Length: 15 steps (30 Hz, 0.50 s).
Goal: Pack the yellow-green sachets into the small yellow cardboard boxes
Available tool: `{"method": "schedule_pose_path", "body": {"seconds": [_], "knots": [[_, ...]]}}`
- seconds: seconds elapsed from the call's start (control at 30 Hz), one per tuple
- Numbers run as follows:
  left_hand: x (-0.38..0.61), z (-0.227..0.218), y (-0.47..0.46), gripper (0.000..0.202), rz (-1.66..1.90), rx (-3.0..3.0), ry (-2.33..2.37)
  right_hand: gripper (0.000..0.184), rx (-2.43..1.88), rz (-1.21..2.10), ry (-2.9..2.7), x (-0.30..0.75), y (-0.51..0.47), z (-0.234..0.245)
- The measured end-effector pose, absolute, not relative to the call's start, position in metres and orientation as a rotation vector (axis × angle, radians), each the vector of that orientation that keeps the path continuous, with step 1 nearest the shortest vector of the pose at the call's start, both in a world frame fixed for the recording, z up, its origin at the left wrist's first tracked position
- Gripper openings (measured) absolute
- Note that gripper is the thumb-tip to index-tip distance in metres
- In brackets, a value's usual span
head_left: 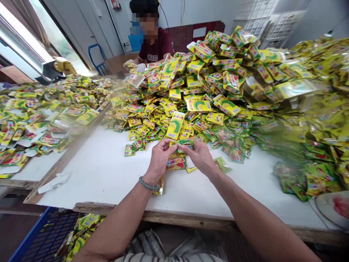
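Note:
My left hand and my right hand meet over the white table, fingers pinched on the two ends of one small green-and-yellow sachet. Under the hands lies a yellow packet with red print. A bead bracelet circles my left wrist. Another sachet lies just right of my right hand. A huge heap of yellow-green sachets and flat cartons rises directly behind the hands.
A person in a dark red shirt with white gloves sits across the table. More sachets cover a second table at left. A blue crate holding sachets stands below the front edge. White crates are stacked at back right.

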<state>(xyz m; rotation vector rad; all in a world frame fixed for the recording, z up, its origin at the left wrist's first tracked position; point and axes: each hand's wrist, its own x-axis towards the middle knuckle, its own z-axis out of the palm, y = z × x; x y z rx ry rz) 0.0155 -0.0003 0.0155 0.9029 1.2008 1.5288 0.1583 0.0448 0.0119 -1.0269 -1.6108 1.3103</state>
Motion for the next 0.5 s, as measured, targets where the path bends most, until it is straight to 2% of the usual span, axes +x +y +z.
{"method": "schedule_pose_path", "body": {"seconds": [0.1, 0.2, 0.3, 0.4, 0.5], "knots": [[0.008, 0.017, -0.004, 0.047, 1.285, 1.280, 1.459, 0.034, -1.068, 1.220, -1.486, 0.167, 0.056, 0.009], [-0.001, 0.018, -0.009, 0.057, 0.817, 1.722, 1.750, 0.032, -1.129, 1.101, -1.394, 0.178, 0.068, 0.007], [-0.007, 0.018, -0.010, 0.059, 0.486, 1.885, 1.790, 0.032, -1.151, 1.076, -1.376, 0.185, 0.073, 0.007], [-0.011, 0.018, -0.008, 0.043, 0.491, 1.821, 1.791, 0.034, -1.104, 1.126, -1.370, 0.186, 0.071, 0.011], [-0.016, 0.017, -0.004, 0.034, 0.737, 1.650, 1.775, 0.034, -1.027, 1.119, -1.379, 0.185, 0.069, 0.017]]}}
